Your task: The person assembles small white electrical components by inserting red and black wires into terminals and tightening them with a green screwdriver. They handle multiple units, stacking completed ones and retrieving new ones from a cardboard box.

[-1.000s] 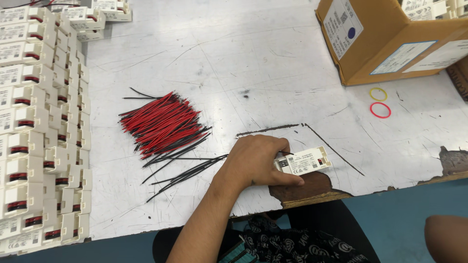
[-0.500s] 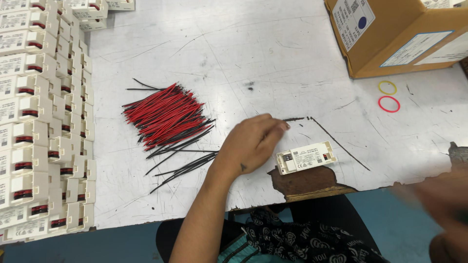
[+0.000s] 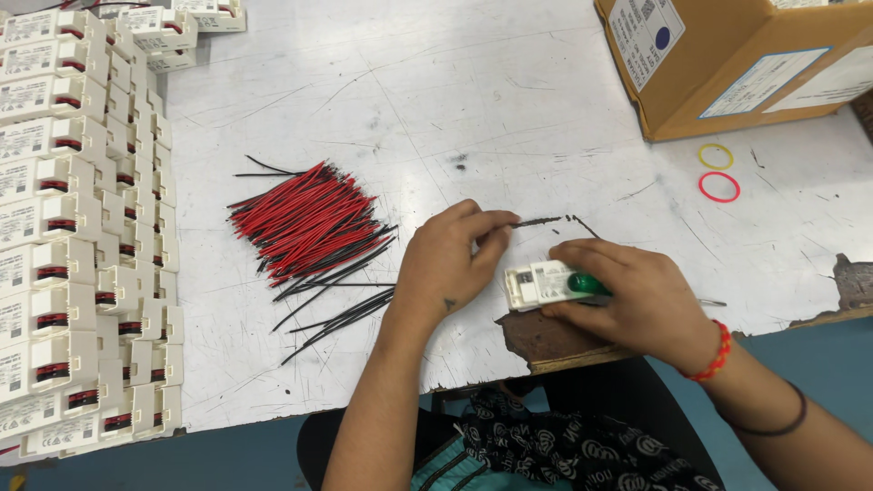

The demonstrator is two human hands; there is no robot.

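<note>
Nearest the camera, at the chipped front edge of the scratched white worktop (image 3: 546, 100), the right hand (image 3: 637, 295) has come into view within the last second and now lies over a small white rectangular plastic module with a printed label (image 3: 538, 282). Its fingers are curled down around a green-handled tool (image 3: 589, 285), of which only the handle shows; the working end is hidden under the fingers, so I cannot tell what kind of tool it is. A second ago the left hand alone covered that module, then let it go; the module has stayed at the same spot on the front edge.

The left hand (image 3: 447, 264) has moved just behind it and pinches one end of a thin black wire (image 3: 542, 221) between thumb and forefinger, the other fingers loosely bent. The wire runs rightward across the worktop, just behind the right hand. So the module has passed from one hand to the other, and the left has taken up a wire instead.

Left of that hand lies a loose heap of short red and black wires (image 3: 309, 223), a few black ones trailing forward. Along the left edge stand rows of matching white modules (image 3: 64, 236). Further right lie a yellow rubber band (image 3: 716, 155) and a red rubber band (image 3: 719, 186), and behind them a brown cardboard box (image 3: 727, 55).
</note>
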